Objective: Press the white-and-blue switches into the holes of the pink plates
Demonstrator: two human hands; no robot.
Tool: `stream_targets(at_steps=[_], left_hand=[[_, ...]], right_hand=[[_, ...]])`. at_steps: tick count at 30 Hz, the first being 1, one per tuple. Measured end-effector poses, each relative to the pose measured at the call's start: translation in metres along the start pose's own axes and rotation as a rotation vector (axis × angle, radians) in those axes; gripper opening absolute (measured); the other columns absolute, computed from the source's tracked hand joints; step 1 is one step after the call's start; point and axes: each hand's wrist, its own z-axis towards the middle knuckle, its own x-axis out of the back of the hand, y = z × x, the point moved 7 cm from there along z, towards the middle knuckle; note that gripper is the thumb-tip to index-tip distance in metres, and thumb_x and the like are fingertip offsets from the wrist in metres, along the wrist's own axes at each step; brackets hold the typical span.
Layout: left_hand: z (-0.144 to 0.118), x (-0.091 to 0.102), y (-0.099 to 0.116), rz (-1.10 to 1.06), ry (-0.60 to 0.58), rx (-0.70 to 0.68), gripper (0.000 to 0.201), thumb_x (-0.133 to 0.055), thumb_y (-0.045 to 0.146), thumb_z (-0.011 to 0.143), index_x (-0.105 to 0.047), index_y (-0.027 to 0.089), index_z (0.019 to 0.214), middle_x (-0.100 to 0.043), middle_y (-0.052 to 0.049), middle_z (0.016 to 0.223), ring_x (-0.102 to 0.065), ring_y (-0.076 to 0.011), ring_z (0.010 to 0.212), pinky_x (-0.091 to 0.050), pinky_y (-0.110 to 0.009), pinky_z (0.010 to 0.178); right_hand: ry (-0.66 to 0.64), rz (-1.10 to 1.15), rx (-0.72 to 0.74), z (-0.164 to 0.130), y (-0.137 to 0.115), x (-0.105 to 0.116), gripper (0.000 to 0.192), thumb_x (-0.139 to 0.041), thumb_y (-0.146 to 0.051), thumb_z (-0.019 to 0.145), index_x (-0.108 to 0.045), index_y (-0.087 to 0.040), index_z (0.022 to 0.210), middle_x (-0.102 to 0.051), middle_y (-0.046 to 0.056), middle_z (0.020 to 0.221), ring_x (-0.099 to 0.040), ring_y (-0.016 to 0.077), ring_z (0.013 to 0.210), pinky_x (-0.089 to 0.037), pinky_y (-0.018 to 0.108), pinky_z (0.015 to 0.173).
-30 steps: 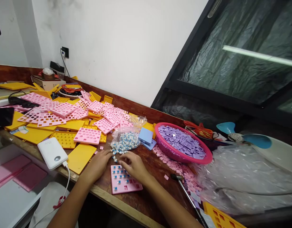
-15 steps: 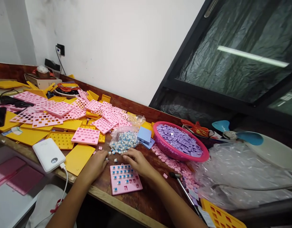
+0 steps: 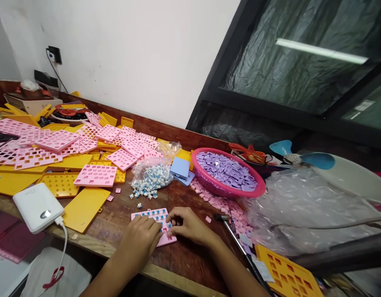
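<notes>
Pink switch plate (image 3: 153, 215) flat near the tabletop's (image 3: 190, 264) front edge, under both hands: left hand (image 3: 140, 241) pressing its middle, right hand (image 3: 187, 225) pinching its right end.

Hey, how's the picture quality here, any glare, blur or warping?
Head view: even, soft lighting; a tube light's reflection glares on the dark window; wide-angle tilt slants the window frame; the hands, left hand and right hand, and the pink plate look fairly sharp.
</notes>
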Motion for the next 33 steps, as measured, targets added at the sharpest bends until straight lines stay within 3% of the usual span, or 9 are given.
stream_targets(at_steps=[4, 8, 12, 21, 33], left_hand=[[0.002, -0.009, 0.002, 0.094, 0.025, 0.002, 0.016, -0.054, 0.023, 0.100, -0.068, 0.021, 0.093, -0.068, -0.006, 0.092, -0.061, -0.0245, 0.087, -0.045, -0.037, 0.077], [0.001, -0.007, -0.006, -0.021, -0.003, 0.074, 0.011, -0.059, 0.023, 0.098, -0.069, 0.022, 0.096, -0.068, -0.006, 0.098, -0.061, -0.0241, 0.092, -0.046, -0.036, 0.079], [0.000, -0.006, -0.007, -0.108, -0.066, 0.086, 0.015, -0.055, 0.020, 0.099, -0.070, 0.023, 0.099, -0.070, -0.005, 0.098, -0.063, -0.0243, 0.095, -0.047, -0.037, 0.083], [0.002, -0.008, 0.001, 0.061, -0.028, 0.117, 0.019, -0.052, 0.022, 0.101, -0.070, 0.021, 0.095, -0.068, -0.007, 0.097, -0.060, -0.0250, 0.091, -0.045, -0.038, 0.079], [0.007, -0.005, -0.010, 0.049, -0.053, 0.210, 0.018, -0.056, 0.025, 0.099, -0.072, 0.023, 0.092, -0.069, -0.004, 0.100, -0.057, -0.0251, 0.095, -0.041, -0.040, 0.082]], right_hand=[[-0.022, -0.094, 0.087, -0.005, -0.010, 0.008, 0.027, -0.077, -0.045, 0.086, -0.079, -0.020, 0.095, -0.070, 0.004, 0.087, -0.064, 0.0182, 0.081, -0.049, 0.028, 0.074], [-0.035, -0.161, 0.144, -0.008, -0.016, 0.010, 0.021, -0.068, -0.038, 0.095, -0.081, -0.023, 0.101, -0.071, 0.005, 0.090, -0.066, 0.0183, 0.085, -0.049, 0.029, 0.079], [-0.023, -0.220, 0.161, -0.009, -0.018, 0.007, 0.018, -0.067, -0.032, 0.096, -0.081, -0.023, 0.102, -0.070, 0.005, 0.091, -0.065, 0.0173, 0.084, -0.049, 0.027, 0.077], [0.073, -0.204, 0.091, -0.009, -0.018, 0.008, 0.007, -0.072, -0.021, 0.090, -0.078, -0.019, 0.089, -0.075, 0.004, 0.088, -0.067, 0.0183, 0.082, -0.048, 0.028, 0.077], [0.074, -0.051, 0.076, -0.001, 0.005, 0.002, 0.006, -0.075, -0.022, 0.088, -0.074, -0.019, 0.083, -0.070, 0.003, 0.086, -0.064, 0.0180, 0.081, -0.046, 0.029, 0.075]])
